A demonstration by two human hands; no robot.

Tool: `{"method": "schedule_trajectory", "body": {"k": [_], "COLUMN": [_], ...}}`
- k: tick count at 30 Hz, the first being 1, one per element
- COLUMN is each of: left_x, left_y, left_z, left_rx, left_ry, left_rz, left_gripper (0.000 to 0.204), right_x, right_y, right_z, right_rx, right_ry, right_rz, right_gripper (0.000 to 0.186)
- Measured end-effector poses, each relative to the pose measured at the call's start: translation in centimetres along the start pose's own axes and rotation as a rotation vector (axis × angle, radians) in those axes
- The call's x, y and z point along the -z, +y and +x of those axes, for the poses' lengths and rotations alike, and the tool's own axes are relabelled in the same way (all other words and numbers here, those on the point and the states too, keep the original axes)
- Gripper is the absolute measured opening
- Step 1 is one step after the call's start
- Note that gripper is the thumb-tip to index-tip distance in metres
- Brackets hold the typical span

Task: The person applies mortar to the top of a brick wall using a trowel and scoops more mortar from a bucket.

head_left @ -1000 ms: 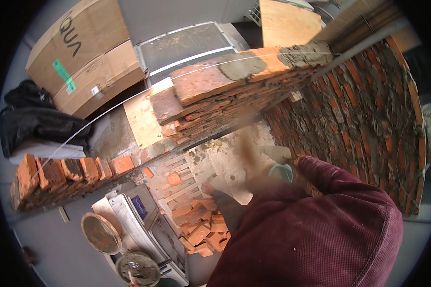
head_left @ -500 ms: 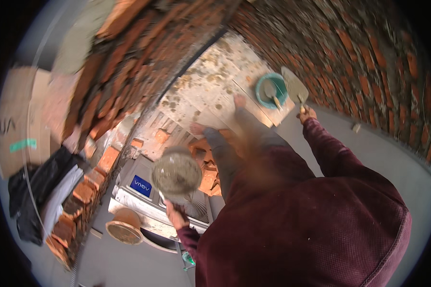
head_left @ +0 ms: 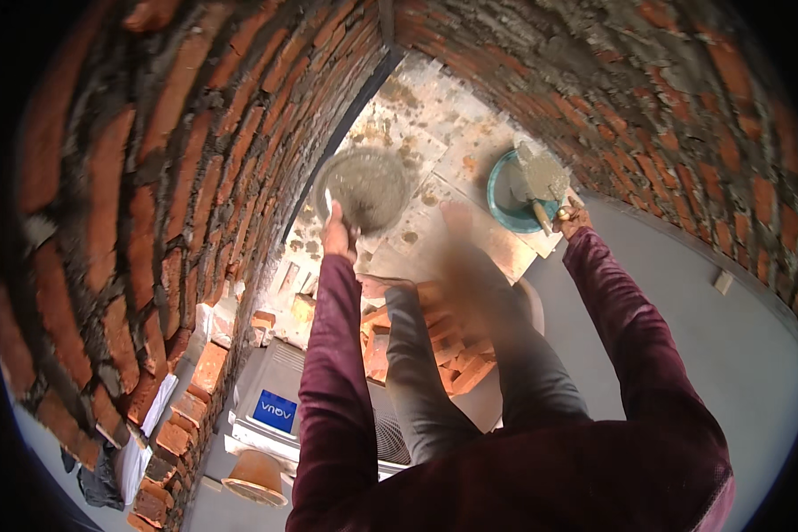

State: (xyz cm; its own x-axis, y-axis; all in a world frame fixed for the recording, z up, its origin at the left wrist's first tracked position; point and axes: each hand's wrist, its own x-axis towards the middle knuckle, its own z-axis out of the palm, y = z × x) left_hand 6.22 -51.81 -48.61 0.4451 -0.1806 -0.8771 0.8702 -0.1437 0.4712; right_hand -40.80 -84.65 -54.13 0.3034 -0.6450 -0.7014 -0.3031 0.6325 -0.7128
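Held out at the far left of the planks is a round, grey, mortar-smeared pan (head_left: 363, 188). My left hand (head_left: 339, 238) is closed at its near edge, by a short white piece that may be its handle. On the right, my right hand (head_left: 573, 219) grips a trowel (head_left: 545, 177), its blade carrying grey mortar over a teal bucket (head_left: 498, 202). A second wooden handle (head_left: 542, 216) shows at the bucket's rim, from a tool partly hidden behind the held blade.
Rough brick walls rise on the left (head_left: 173, 177) and right (head_left: 629, 115), meeting at the far corner. Broken bricks (head_left: 457, 355) lie in a container between my legs. An orange-brown bucket (head_left: 255, 479) stands lower left, near a grey unit with a blue label (head_left: 275, 410). Mortar spots mark the planks (head_left: 426, 142).
My left hand has carried the pan forward, from beside the grey unit to over the far planks. The trowel has shifted from beside the teal bucket to over it. The view has turned.
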Motion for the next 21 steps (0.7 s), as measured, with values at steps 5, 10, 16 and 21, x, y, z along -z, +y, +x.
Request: {"method": "schedule_trajectory", "body": {"k": [5, 10, 16, 21], "left_x": [-1.7, -0.5, 11.4, 0.2], "left_y": [0.4, -1.1, -6.8, -15.4], "left_z": [7.1, 10.8, 16.1, -4.7], "left_rx": [-0.033, 0.008, -0.399, 0.104], "left_ry": [-0.026, 0.064, 0.759, 0.062], "left_rz": [-0.013, -0.070, 0.633, 0.189], "left_gripper": [0.039, 0.037, 0.023, 0.041], "right_x": [-3.6, -2.9, -11.5, -17.9], "right_y": [0.2, -1.5, -6.3, -11.9], "right_z": [0.8, -0.5, -4.0, -13.9], "right_rx": [0.068, -0.011, -0.054, 0.091], "right_ry": [-0.147, -0.147, -0.161, -0.298], "right_rz": [-0.372, -0.354, -0.442, -0.833], "right_gripper": [0.015, 0.018, 0.015, 0.011]}}
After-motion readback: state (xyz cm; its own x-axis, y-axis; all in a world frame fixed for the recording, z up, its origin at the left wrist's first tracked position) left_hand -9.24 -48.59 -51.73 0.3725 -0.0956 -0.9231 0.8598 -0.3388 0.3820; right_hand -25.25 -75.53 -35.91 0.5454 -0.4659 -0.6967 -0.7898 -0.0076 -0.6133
